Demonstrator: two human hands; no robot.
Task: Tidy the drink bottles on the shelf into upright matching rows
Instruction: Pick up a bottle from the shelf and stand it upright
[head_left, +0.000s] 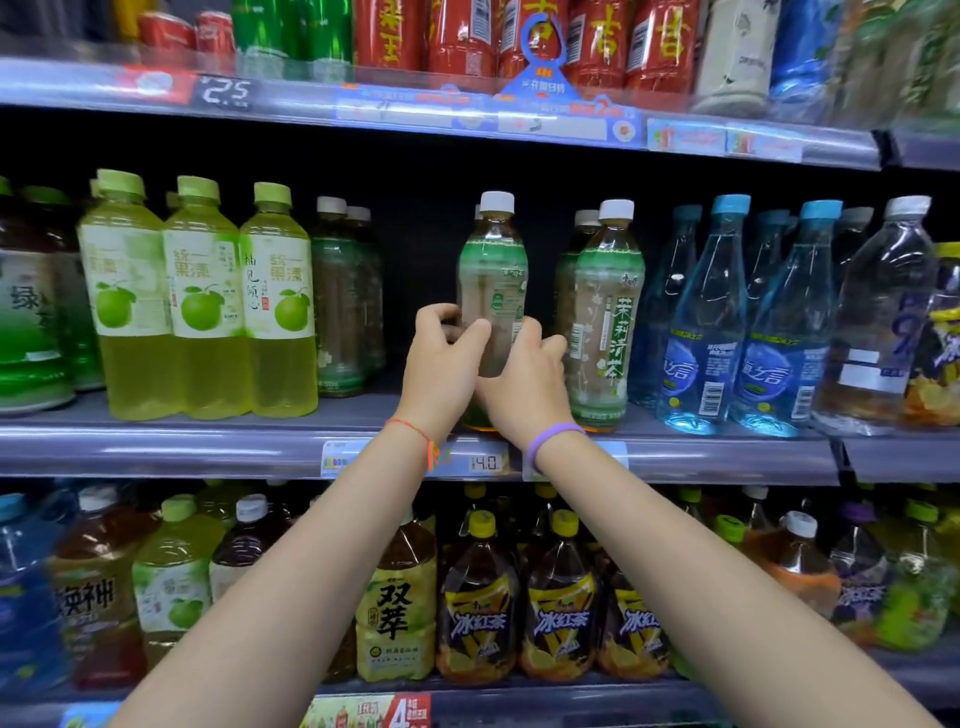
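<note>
Two bare forearms reach up from the lower frame. The left hand (441, 358) and right hand (524, 379) both wrap the clear white-capped jasmine tea bottle (493, 270) at centre frame, upright on the grey middle shelf (208, 441), probably turning its label forward to match the neighbouring tea bottle (605, 322); both hold pale amber tea.

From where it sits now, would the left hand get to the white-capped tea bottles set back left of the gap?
Probably yes. The left hand holds the white-capped green-labelled tea bottle together with the right hand; once it lets go, the dark gap leaves the way to the recessed tea bottles open.
</note>
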